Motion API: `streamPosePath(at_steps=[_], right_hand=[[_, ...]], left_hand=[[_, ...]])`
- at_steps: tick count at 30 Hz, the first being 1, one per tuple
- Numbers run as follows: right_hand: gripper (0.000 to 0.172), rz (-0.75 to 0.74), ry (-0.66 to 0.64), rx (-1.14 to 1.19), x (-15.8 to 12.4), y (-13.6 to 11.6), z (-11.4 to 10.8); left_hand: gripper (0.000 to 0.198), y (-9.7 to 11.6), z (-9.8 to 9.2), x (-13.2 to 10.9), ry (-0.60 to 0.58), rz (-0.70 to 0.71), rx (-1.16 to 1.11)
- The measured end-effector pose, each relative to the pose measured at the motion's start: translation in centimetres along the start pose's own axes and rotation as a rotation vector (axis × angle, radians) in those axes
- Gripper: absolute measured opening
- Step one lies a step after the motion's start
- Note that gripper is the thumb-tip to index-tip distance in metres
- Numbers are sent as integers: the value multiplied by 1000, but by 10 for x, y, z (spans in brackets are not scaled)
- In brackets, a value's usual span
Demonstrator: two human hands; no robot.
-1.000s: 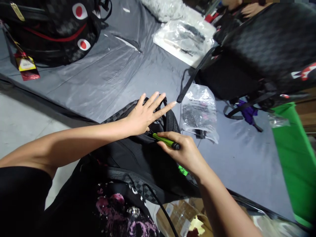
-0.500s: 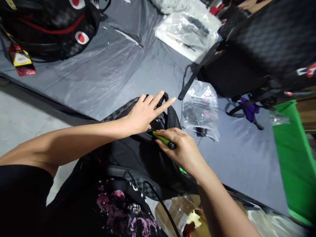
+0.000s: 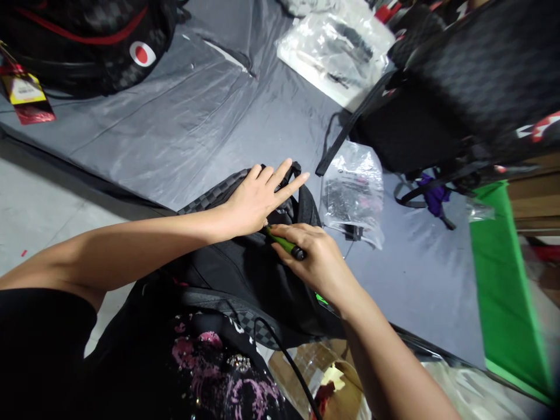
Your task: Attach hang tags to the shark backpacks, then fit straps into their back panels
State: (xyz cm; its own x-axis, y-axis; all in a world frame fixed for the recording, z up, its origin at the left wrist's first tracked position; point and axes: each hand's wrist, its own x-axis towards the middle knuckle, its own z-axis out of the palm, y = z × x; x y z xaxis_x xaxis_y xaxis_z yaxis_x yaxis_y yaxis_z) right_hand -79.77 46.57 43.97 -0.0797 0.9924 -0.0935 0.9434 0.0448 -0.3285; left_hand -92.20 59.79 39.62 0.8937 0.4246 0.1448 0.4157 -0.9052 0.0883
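Note:
A black checkered backpack (image 3: 245, 274) lies in front of me at the edge of a grey sheet (image 3: 188, 128). My left hand (image 3: 258, 198) presses flat on its top with the fingers stretched out and nothing in them. My right hand (image 3: 312, 262) is closed round a thin tool with a green handle (image 3: 284, 244); its tip sits at the bag's seam just under my left palm.
A clear plastic bag of small dark parts (image 3: 354, 195) lies right of the backpack. Another black backpack (image 3: 459, 93) stands at the far right, and one with red and white eyes (image 3: 87, 41) at the far left. A green panel (image 3: 503, 280) is at the right.
My right hand with the green tool has slid a little left and up, closer under my left palm. The left hand stays flat on the bag.

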Motion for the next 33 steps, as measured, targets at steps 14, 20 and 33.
streamPosePath(at_steps=[14, 20, 33], right_hand=[[15, 133, 217, -51, -9, -14, 19], [13, 228, 357, -26, -12, -22, 32], [14, 328, 467, 70, -8, -28, 40]], left_hand=[[109, -1, 1, 0, 3, -2, -27], [110, -1, 3, 0, 6, -6, -61], [102, -2, 2, -1, 8, 0, -89]])
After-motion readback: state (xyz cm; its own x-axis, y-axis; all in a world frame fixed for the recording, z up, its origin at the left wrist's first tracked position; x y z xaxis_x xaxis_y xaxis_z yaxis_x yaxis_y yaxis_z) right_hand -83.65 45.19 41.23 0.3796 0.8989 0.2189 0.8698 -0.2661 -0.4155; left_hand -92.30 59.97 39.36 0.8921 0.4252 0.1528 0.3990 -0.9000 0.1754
